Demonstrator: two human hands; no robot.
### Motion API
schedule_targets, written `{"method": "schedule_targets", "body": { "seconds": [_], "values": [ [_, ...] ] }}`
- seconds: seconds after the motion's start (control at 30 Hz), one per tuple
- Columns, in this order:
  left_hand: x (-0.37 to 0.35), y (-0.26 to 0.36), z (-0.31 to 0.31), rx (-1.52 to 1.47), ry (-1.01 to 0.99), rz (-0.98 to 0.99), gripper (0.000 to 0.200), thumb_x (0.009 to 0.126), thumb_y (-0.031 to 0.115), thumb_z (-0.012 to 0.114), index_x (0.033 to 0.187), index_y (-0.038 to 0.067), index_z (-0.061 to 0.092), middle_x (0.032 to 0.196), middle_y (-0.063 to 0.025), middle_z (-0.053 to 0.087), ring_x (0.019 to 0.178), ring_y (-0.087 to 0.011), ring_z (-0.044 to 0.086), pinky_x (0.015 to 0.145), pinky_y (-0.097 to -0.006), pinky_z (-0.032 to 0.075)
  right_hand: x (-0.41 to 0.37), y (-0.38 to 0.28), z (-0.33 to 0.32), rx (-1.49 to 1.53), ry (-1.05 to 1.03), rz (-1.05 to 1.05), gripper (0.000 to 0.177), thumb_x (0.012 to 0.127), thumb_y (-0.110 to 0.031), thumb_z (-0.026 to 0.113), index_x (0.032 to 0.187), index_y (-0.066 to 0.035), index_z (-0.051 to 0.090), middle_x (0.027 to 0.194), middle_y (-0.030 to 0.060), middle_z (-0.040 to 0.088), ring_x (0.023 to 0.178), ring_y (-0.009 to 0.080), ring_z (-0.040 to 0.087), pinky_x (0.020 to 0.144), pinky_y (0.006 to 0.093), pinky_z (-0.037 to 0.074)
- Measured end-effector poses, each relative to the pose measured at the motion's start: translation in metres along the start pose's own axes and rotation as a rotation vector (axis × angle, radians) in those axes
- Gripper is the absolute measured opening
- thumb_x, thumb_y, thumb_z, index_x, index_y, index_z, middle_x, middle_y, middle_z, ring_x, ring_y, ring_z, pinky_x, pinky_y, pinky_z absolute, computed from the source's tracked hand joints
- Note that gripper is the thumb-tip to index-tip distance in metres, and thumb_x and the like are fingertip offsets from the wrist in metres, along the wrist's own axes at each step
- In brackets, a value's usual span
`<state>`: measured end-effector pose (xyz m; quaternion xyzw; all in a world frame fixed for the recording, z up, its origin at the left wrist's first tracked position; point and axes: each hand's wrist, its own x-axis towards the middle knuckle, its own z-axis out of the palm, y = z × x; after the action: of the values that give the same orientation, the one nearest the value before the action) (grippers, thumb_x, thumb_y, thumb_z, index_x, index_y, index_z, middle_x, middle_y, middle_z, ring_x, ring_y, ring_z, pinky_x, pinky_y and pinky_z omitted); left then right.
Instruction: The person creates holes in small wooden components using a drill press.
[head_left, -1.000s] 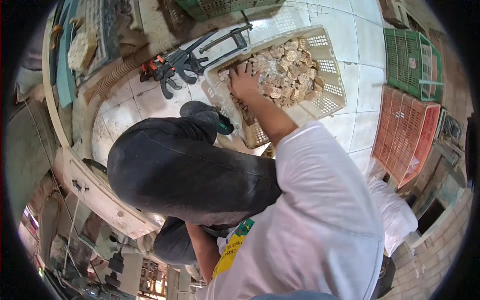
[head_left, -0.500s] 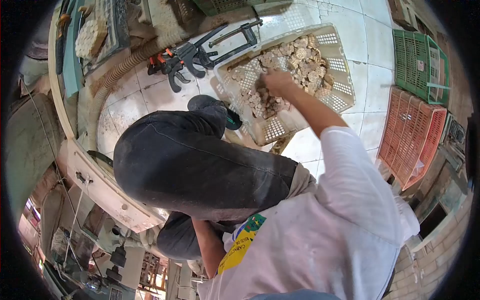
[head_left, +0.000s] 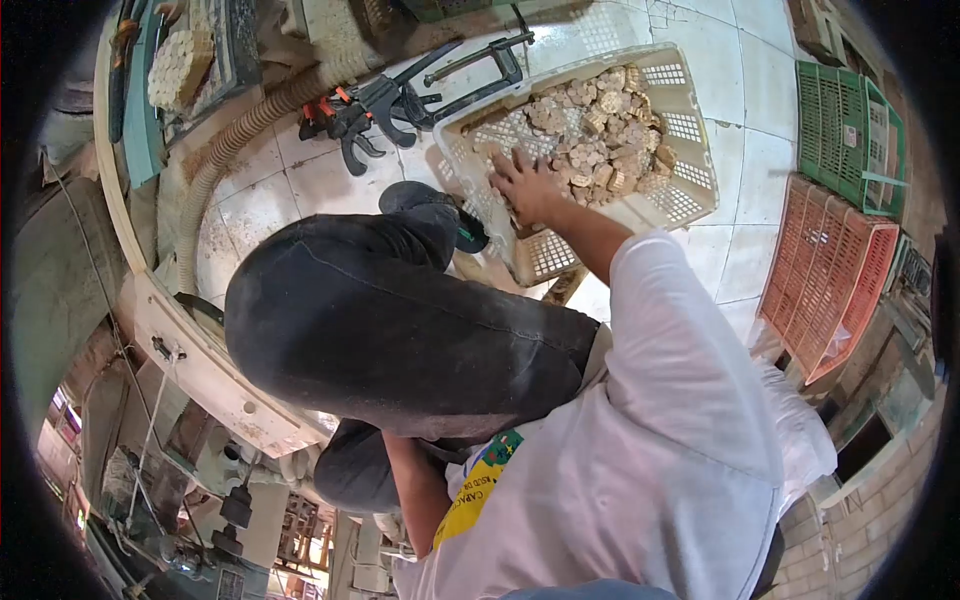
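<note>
My right hand point(head_left: 526, 188) reaches into a pale plastic crate point(head_left: 683, 128) with perforated walls. Its fingers are spread and point toward the crate's near-left side, palm down, with nothing visible in its grasp. Just beyond the hand lies a heap of small scalloped wooden pieces point(head_left: 612, 140), light brown and piled toward the far right of the crate. My left forearm point(head_left: 414, 490) goes down behind my bent leg, which hides my left hand.
Black bar clamps point(head_left: 380, 105) with orange parts and a metal C-clamp point(head_left: 490, 65) lie left of the crate. A ribbed hose point(head_left: 225, 150) runs along the floor. Green point(head_left: 835, 135) and red crates point(head_left: 820, 270) stand at the right. A wooden block bundle point(head_left: 180, 70) sits upper left.
My right hand has moved left and nearer within the crate, and its fingers have spread from a curled pose. The pieces at the crate's near-left side have been pushed toward the heap.
</note>
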<state>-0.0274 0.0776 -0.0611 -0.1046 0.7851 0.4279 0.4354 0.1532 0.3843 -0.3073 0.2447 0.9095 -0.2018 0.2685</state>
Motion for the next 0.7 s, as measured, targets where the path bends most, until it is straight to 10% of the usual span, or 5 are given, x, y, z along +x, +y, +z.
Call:
{"method": "schedule_targets", "body": {
  "seconds": [0.17,0.5,0.7],
  "values": [
    [-0.001,-0.002,0.0,-0.003,-0.007,-0.012,0.038,0.098,0.019,0.055,0.127,-0.006,0.056,0.116,-0.0147,0.066,0.102,-0.0246,0.063,0.089,-0.0354,0.049,-0.02,0.015,0.043,0.044,0.123,-0.126,0.038,0.086,-0.03,0.063,0.122,-0.02,0.056,0.129,0.0093,0.046,0.124,0.0359,0.043,0.087,0.0549,0.052],
    [0.001,-0.005,0.003,-0.011,-0.038,0.001,0.038,0.099,0.019,0.055,0.128,-0.006,0.056,0.116,-0.0147,0.066,0.102,-0.0245,0.063,0.089,-0.0353,0.049,-0.082,0.111,-0.032,-0.174,-0.323,-0.053,0.048,0.093,-0.025,0.06,0.139,-0.026,0.05,0.146,0.0068,0.044,0.138,0.0376,0.039,0.112,0.0556,0.035],
    [-0.001,-0.006,0.003,-0.019,-0.037,-0.002,0.039,0.099,0.019,0.055,0.128,-0.006,0.056,0.116,-0.0147,0.066,0.103,-0.0244,0.063,0.089,-0.0353,0.049,-0.078,0.141,-0.019,-0.148,-0.385,0.069,0.049,0.095,-0.017,0.056,0.144,-0.016,0.05,0.147,0.0088,0.045,0.13,0.0315,0.05,0.107,0.047,0.044]
  ]
}}
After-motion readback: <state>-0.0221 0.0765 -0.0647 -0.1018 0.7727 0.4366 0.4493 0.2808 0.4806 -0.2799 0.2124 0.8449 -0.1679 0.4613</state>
